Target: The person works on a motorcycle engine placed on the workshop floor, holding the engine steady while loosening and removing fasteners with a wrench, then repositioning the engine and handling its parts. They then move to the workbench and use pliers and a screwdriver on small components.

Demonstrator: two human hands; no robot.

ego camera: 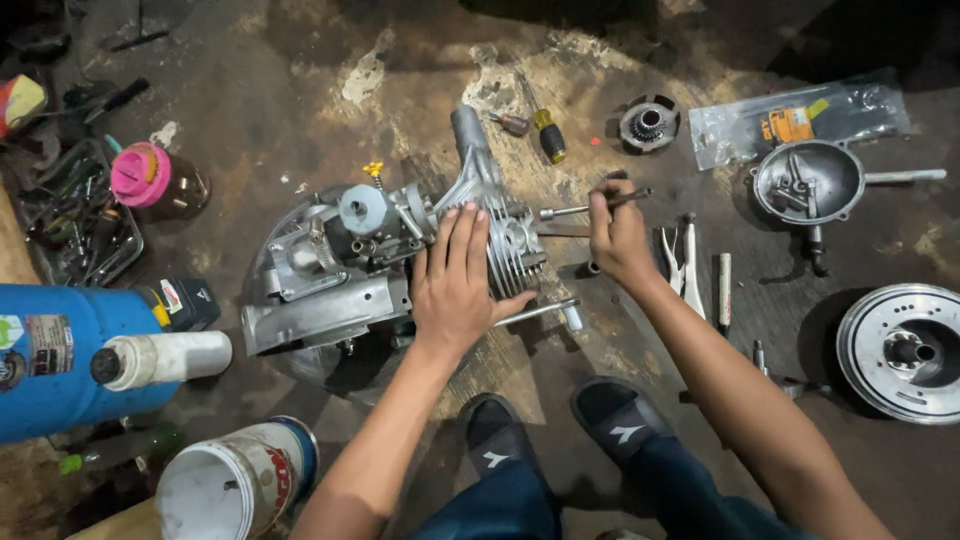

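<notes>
We see our own bare forearms, no sleeves, watch or gloves on the left hand (455, 285) or the right hand (618, 235). We wear dark blue trousers (510, 505) and black slide sandals (620, 420), each strap marked with a pale emblem.

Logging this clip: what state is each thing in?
Engine: on its side on the floor, partly stripped.
Left hand: flat on engine's finned cylinder.
Right hand: closed on a tool at a stud.
Screwdriver: lying loose.
Pliers: lying unused.
</notes>
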